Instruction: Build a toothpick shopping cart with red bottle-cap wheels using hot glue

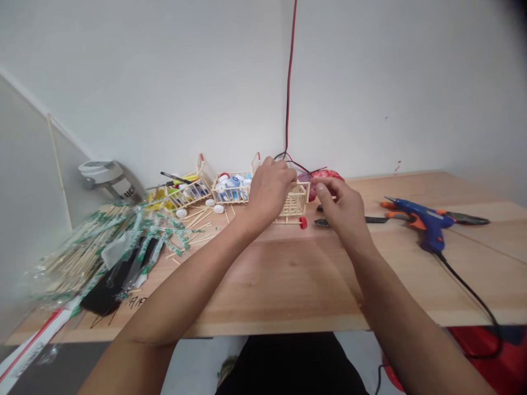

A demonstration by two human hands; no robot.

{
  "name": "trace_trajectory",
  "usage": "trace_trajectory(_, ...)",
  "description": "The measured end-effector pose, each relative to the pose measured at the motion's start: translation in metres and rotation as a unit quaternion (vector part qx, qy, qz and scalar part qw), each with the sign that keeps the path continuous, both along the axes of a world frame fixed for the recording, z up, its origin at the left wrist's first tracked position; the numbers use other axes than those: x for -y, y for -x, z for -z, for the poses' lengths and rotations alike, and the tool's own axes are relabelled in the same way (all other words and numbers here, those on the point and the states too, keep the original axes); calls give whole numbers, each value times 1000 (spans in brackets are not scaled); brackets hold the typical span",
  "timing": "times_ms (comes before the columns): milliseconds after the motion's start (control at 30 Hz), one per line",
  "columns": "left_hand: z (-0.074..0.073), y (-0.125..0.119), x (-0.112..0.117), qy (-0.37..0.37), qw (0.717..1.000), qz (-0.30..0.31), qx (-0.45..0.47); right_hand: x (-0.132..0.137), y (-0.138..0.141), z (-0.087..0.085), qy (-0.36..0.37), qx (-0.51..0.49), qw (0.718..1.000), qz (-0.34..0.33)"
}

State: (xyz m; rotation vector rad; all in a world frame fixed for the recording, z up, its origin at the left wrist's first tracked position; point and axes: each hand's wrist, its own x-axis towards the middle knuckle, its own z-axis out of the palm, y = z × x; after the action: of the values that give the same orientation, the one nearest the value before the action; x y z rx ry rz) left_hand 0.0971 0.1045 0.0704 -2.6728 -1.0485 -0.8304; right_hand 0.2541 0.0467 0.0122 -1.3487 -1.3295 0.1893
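A small cart [294,204] built of thin wooden sticks, with a red wheel [303,223] at its lower right, stands on the table's far side. My left hand [270,186] is closed over the cart's left part, hiding that side and the fingertips' exact hold. Just beyond the cart's upper right corner is my right hand [341,206]. Its thumb and forefinger come together there, and what lies between them cannot be made out. Left of my left hand stands another stick cart [230,195] filled with white and blue bottle caps.
A third stick cart [191,192] holds pens. Wrapped stick bundles [82,247] and a dark phone-like slab [109,291] lie at left, below a jar [107,178]. At right are a blue glue gun [432,225], its cord, pliers [469,218] and a knife [374,220].
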Motion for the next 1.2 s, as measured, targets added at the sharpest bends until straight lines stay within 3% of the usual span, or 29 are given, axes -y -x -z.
trace_trajectory(200,0,-1,0,-7,1000,-12,-17,3,-2,-14,-13,27,1000,-8)
trace_trajectory(333,0,-2,0,-13,1000,-9,-17,-1,-9,-32,-34,137,990,-1)
trace_trajectory(533,-2,-2,1,11,1000,-10,-12,-19,-19,-54,-28,315,948,-35)
trace_trajectory(833,-5,-3,3,16,999,-22,-28,-31,-20,-50,-28,426,902,-58)
trace_trajectory(1200,-1,-6,1,29,999,-11,12,-30,-18,-49,-29,478,877,-40)
